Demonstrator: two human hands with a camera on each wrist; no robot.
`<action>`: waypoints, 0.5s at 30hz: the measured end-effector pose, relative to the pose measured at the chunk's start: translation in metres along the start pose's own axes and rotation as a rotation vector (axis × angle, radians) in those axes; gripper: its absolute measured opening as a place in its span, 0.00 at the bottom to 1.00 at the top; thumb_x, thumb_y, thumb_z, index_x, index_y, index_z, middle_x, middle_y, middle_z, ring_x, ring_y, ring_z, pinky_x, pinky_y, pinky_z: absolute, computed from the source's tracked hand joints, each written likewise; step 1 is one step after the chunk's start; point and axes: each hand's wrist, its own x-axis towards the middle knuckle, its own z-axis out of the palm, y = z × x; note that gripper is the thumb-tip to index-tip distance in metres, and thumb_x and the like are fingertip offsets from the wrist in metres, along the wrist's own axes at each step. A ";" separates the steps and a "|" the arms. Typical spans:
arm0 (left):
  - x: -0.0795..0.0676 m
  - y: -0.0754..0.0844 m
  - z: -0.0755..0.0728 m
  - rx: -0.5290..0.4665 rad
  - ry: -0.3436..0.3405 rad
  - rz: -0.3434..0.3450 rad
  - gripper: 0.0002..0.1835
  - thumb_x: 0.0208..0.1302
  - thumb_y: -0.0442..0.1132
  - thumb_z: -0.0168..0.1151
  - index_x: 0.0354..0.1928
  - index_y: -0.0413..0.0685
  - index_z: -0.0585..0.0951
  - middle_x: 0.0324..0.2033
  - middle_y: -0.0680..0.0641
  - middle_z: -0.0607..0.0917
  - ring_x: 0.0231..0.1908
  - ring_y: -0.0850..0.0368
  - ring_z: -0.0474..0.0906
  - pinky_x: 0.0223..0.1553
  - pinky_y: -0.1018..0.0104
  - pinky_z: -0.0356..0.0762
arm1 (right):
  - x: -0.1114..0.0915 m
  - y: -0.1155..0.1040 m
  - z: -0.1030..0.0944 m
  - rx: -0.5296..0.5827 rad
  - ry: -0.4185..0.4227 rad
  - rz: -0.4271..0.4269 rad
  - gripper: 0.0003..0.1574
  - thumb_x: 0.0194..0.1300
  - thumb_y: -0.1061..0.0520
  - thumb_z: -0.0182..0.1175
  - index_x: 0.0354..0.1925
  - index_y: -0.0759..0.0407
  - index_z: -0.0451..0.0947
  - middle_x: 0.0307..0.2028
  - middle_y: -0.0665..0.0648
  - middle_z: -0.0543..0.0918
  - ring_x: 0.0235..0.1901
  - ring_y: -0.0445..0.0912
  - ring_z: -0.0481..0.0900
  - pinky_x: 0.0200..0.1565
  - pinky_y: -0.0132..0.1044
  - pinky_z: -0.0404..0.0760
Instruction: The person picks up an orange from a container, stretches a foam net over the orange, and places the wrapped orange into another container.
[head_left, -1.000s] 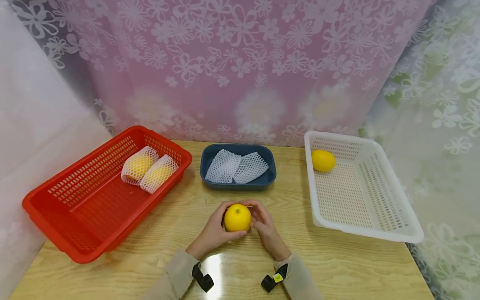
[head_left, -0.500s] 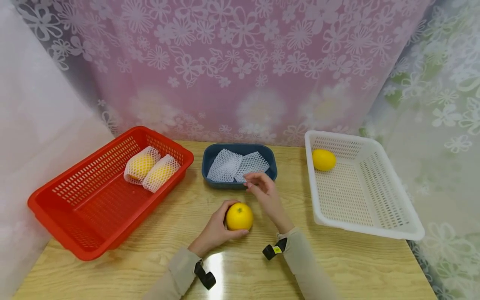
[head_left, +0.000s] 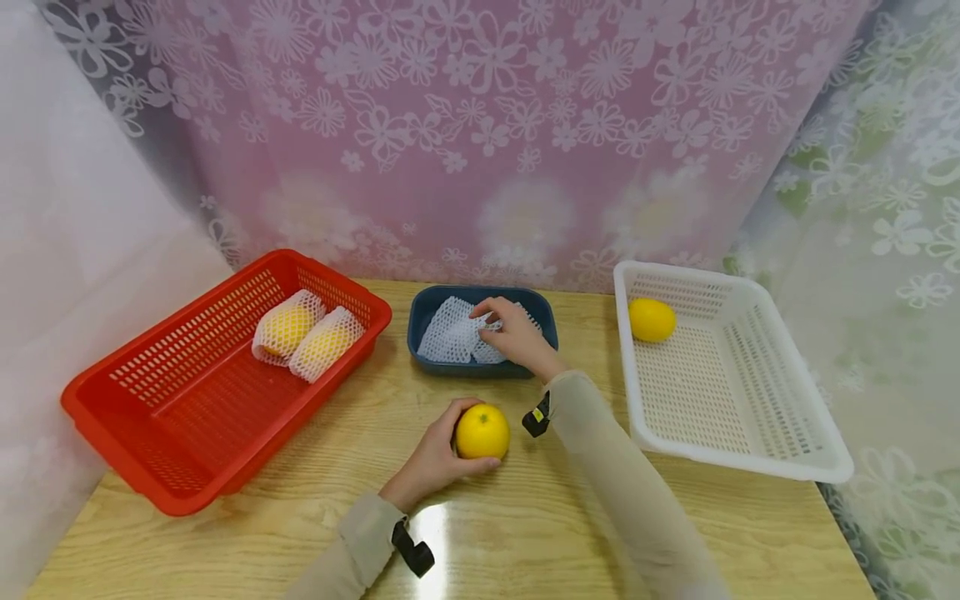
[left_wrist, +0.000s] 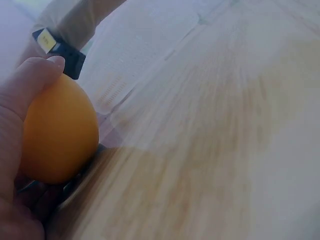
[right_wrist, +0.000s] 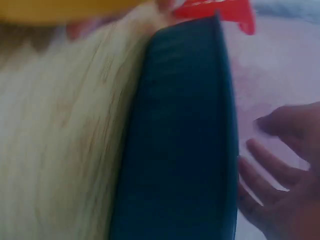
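My left hand (head_left: 435,457) grips a round yellow citrus fruit (head_left: 482,432) at the middle of the table, thumb on its near side and fingers on its far side. In the left wrist view the fruit (left_wrist: 62,130) looks orange and sits close over the wood. My right hand (head_left: 516,333) is over the dark blue box (head_left: 442,367), its fingers bent and apart from the thumb. Under it lie white foam net sleeves (head_left: 450,329), partly hidden by the hand. The right wrist view shows the box's wall (right_wrist: 180,125) with the fingers (right_wrist: 272,167) past its rim.
On the left stands a red basket (head_left: 150,475) with two yellow fruits in foam nets (head_left: 288,327) inside. A white basket (head_left: 633,392) on the right holds one bare yellow fruit (head_left: 652,320). Pink flowered cloth (head_left: 480,167) hangs behind the wooden table (head_left: 525,517).
My right hand has left the fruit and moved forward, over the blue box and its foam nets. My left hand still holds the fruit in nearly the same place.
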 end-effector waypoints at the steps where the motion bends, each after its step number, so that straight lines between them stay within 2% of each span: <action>1: 0.000 0.000 0.000 -0.005 0.000 -0.002 0.42 0.49 0.47 0.80 0.65 0.56 0.69 0.57 0.57 0.77 0.54 0.58 0.75 0.56 0.54 0.74 | 0.005 0.002 0.001 -0.061 -0.033 0.004 0.19 0.68 0.67 0.59 0.56 0.59 0.76 0.56 0.62 0.74 0.55 0.57 0.72 0.56 0.51 0.74; 6: 0.000 0.002 -0.001 -0.004 -0.003 -0.013 0.42 0.48 0.46 0.81 0.65 0.54 0.69 0.57 0.57 0.77 0.54 0.58 0.75 0.56 0.54 0.73 | 0.022 0.002 0.007 -0.351 -0.157 0.021 0.28 0.62 0.71 0.60 0.58 0.52 0.78 0.59 0.59 0.72 0.58 0.58 0.66 0.54 0.48 0.74; 9: 0.000 -0.002 -0.001 0.011 -0.009 -0.007 0.43 0.49 0.49 0.80 0.66 0.54 0.68 0.57 0.57 0.77 0.54 0.58 0.75 0.56 0.54 0.73 | 0.026 0.001 0.011 -0.437 -0.205 0.041 0.30 0.60 0.70 0.63 0.59 0.48 0.78 0.59 0.59 0.71 0.55 0.56 0.65 0.49 0.46 0.75; 12: 0.001 -0.003 -0.001 0.013 -0.014 -0.010 0.43 0.50 0.49 0.79 0.66 0.53 0.68 0.58 0.56 0.76 0.54 0.57 0.75 0.57 0.54 0.73 | 0.029 0.001 0.015 -0.492 -0.222 0.041 0.26 0.61 0.66 0.67 0.56 0.47 0.79 0.58 0.59 0.71 0.52 0.55 0.65 0.51 0.48 0.74; 15: 0.001 -0.004 -0.001 0.016 -0.018 -0.009 0.43 0.50 0.49 0.79 0.66 0.53 0.67 0.58 0.56 0.76 0.54 0.57 0.75 0.57 0.54 0.73 | 0.031 0.004 0.018 -0.530 -0.210 0.026 0.18 0.62 0.61 0.68 0.49 0.47 0.81 0.55 0.58 0.72 0.51 0.55 0.64 0.52 0.51 0.73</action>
